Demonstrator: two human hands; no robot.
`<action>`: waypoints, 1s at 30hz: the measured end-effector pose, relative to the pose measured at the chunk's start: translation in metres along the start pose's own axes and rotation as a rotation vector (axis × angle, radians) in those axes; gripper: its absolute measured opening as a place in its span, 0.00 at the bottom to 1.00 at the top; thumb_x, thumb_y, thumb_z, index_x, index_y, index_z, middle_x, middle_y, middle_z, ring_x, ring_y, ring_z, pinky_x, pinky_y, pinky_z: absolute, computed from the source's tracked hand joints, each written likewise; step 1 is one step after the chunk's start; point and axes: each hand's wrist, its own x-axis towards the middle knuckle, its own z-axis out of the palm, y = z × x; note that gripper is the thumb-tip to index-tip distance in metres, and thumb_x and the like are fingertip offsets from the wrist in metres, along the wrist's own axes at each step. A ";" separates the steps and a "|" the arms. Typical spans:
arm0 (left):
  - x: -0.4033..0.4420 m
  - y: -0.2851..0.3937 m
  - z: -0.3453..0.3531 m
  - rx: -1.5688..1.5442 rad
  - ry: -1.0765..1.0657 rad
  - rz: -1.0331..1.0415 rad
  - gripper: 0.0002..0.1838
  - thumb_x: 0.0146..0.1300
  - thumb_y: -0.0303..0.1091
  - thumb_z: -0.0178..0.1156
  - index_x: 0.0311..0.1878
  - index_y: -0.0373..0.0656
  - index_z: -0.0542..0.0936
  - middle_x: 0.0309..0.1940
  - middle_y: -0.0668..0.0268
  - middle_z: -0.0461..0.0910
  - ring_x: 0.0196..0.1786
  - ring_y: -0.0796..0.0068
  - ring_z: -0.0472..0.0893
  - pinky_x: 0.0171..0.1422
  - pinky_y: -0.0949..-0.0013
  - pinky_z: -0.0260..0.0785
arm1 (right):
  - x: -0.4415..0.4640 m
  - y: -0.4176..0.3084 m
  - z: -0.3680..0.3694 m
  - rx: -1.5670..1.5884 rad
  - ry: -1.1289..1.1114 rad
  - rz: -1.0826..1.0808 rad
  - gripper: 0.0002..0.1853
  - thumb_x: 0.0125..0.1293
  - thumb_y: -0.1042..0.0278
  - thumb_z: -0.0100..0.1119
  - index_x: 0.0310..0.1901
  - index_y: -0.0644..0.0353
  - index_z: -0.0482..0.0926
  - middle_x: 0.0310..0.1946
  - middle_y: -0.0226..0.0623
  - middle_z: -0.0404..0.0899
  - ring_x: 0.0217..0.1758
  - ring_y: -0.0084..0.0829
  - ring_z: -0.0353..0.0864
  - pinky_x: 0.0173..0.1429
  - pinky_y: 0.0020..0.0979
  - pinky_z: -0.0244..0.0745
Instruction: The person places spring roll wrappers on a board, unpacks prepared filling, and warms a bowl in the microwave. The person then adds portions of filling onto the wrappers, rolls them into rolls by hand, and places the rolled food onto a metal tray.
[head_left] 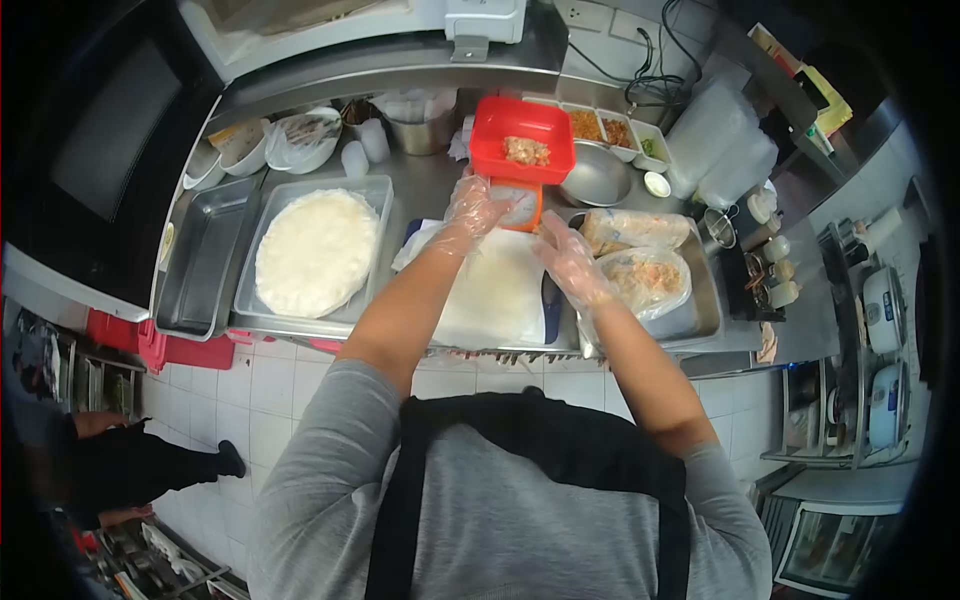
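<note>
Hands (pixel 473 212) forward, beside orange container (pixel 516 184)

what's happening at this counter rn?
A person in clear plastic gloves is working at a steel counter. The left hand is at a small orange-rimmed container; the right hand is open beside it, contact unclear. Just behind stands a red rectangular plastic container with some chopped mixture. White flat sheets lie in front.

Heathered grey short-sleeved shirt (pixel 530 510), black apron (pixel 560 440) with 2 broad straps (pixel 393 530), loose clear plastic glove (pixel 450 238) on each hand (pixel 574 258)
</note>
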 end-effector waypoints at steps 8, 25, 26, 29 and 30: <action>0.039 -0.011 0.027 0.226 -0.005 -0.259 0.25 0.51 0.41 0.71 0.51 0.39 0.80 0.48 0.49 0.82 0.54 0.46 0.80 0.60 0.50 0.73 | 0.073 -0.016 -0.003 0.336 -0.339 0.086 0.27 0.67 0.64 0.59 0.65 0.65 0.70 0.67 0.46 0.72 0.69 0.41 0.72 0.70 0.38 0.66; -0.148 -0.019 -0.083 0.398 -0.512 -0.104 0.24 0.58 0.45 0.68 0.57 0.48 0.81 0.64 0.55 0.74 0.65 0.49 0.72 0.71 0.49 0.63 | -0.121 0.008 -0.104 -0.117 0.191 -0.330 0.12 0.56 0.78 0.67 0.43 0.61 0.82 0.38 0.43 0.84 0.39 0.45 0.82 0.45 0.41 0.78; -0.143 -0.028 -0.080 0.367 -0.456 -0.157 0.23 0.59 0.45 0.68 0.56 0.47 0.82 0.64 0.55 0.74 0.65 0.49 0.73 0.70 0.50 0.64 | -0.101 -0.008 -0.092 -0.105 0.130 -0.372 0.10 0.59 0.75 0.65 0.43 0.61 0.82 0.36 0.43 0.84 0.38 0.46 0.82 0.44 0.42 0.77; -0.108 -0.061 -0.066 0.500 -0.108 0.021 0.29 0.59 0.43 0.67 0.64 0.47 0.75 0.59 0.53 0.79 0.59 0.49 0.78 0.64 0.54 0.71 | -0.034 -0.016 -0.036 -0.113 0.037 -0.514 0.10 0.66 0.68 0.56 0.41 0.64 0.82 0.39 0.48 0.85 0.43 0.51 0.84 0.47 0.44 0.79; -0.094 -0.062 -0.063 0.570 -0.013 0.131 0.32 0.58 0.44 0.68 0.66 0.47 0.73 0.56 0.53 0.81 0.58 0.49 0.79 0.63 0.54 0.72 | -0.009 -0.010 -0.019 -0.205 -0.065 -0.454 0.10 0.65 0.68 0.56 0.41 0.63 0.82 0.39 0.51 0.84 0.42 0.53 0.83 0.47 0.47 0.78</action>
